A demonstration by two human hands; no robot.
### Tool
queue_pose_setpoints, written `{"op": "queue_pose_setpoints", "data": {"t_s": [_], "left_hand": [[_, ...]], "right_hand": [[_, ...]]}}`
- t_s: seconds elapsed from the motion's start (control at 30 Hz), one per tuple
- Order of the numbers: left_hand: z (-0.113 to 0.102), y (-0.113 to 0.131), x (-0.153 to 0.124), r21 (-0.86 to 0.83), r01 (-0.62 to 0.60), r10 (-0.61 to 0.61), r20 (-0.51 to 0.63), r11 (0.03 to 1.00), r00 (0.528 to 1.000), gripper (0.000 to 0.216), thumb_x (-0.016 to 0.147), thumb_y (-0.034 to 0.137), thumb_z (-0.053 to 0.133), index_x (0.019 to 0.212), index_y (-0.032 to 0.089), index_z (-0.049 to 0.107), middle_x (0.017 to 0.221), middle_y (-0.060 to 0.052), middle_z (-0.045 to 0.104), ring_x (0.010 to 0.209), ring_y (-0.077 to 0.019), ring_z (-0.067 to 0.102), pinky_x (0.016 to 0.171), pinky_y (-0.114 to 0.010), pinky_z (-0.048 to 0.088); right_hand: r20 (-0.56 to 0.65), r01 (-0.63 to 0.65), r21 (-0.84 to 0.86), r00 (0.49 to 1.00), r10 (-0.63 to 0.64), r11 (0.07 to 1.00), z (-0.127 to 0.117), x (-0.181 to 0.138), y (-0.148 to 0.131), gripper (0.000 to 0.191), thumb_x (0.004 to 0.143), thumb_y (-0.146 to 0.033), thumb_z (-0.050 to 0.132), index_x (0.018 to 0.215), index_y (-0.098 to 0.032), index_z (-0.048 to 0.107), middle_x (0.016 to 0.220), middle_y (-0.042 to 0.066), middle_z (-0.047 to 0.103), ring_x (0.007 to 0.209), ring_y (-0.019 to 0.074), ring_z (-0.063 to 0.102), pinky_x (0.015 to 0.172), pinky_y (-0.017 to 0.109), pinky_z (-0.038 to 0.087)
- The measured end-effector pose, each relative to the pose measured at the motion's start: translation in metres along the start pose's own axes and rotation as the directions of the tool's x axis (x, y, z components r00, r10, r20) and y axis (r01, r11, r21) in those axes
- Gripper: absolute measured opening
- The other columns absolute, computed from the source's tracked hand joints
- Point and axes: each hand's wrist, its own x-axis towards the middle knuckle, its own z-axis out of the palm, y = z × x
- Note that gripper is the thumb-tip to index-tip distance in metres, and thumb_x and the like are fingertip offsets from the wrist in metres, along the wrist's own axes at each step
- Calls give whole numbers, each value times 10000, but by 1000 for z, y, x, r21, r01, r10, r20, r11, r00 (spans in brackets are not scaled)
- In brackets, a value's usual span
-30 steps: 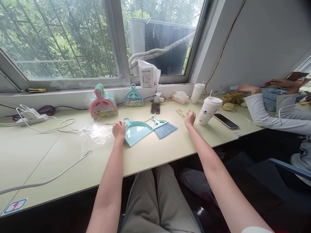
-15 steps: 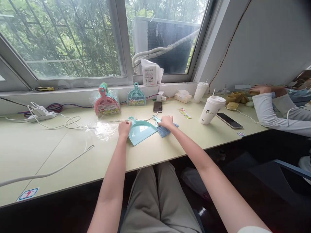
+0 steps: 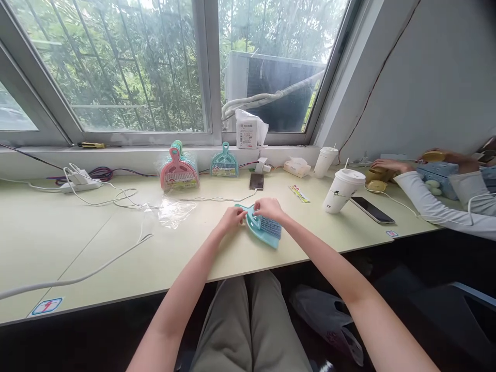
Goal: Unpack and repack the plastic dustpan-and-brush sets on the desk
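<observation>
I judge I'm mid-way nesting the small brush (image 3: 268, 226) into the teal dustpan (image 3: 259, 233) lying on the counter (image 3: 116, 253), left hand (image 3: 231, 219) gripping the pan's handle end, right hand (image 3: 268, 208) closed over the brush, which next needs pressing flush.

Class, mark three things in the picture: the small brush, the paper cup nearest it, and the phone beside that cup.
brush (image 3: 270, 226), head view, on its blue bristles
paper cup (image 3: 341, 192), head view, on its side wall
phone (image 3: 372, 210), head view, on its dark screen
</observation>
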Motion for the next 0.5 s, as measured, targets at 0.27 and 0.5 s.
{"op": "queue_pose_setpoints", "data": {"t_s": [0.27,0.5], "left_hand": [[-1,-18,5,179,-277,304,-144,944,942,564,756,238,717,1282,244,514,1276,-100,566,1168,-259,536,966,-385,441],[11,-27,10,191,-313,332,-75,930,940,432,812,218,645,1229,256,538,1161,-84,602,1045,-225,591,851,-327,486]], "right_hand": [[8,5,-12,1000,-5,1000,1,-2,5,120,764,-339,704,847,-253,719,1047,14,725,1017,208,612,884,320,361],[94,23,-68,995,-16,997,-11,-6,4,106,724,-316,741,804,-248,736,948,13,747,894,186,647,766,270,401]]}}
